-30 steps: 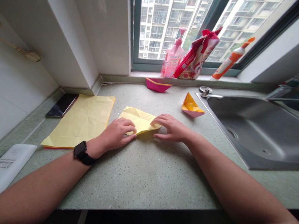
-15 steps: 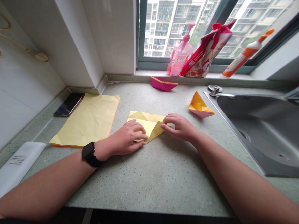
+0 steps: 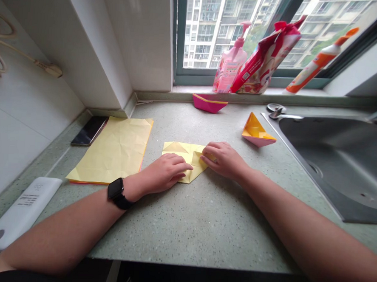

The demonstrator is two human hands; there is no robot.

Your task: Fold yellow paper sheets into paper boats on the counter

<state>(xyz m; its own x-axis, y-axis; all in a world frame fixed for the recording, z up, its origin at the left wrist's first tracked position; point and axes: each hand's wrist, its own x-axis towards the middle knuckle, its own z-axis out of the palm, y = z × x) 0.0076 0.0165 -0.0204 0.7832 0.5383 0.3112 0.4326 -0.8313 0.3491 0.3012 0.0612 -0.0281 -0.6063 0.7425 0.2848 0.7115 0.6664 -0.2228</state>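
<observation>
A partly folded sheet of yellow paper (image 3: 198, 162) lies on the countertop in front of me, creased along its far side, with its near right corner turned inward. Flat across its near left part rests my left hand (image 3: 164, 172), fingers stretched out and pressing the sheet down; a black watch is on that wrist. My right hand (image 3: 222, 158) has its fingers closed on the folded flap at the paper's right side, hiding that edge. Beyond the hands stand a magenta paper boat (image 3: 209, 105) and an orange and pink paper boat (image 3: 258, 132).
To the left lie a stack of yellow paper (image 3: 114, 149), a dark phone (image 3: 89, 130) and a white device (image 3: 21, 211). A steel sink (image 3: 340, 167) is at the right. On the windowsill are a pump bottle (image 3: 230, 67), a red bag (image 3: 265, 60) and an orange-and-white bottle (image 3: 317, 66).
My right hand has brought the paper's right flap further over and down onto the sheet. My left hand has slid slightly right along the near edge. The view has shifted a little.
</observation>
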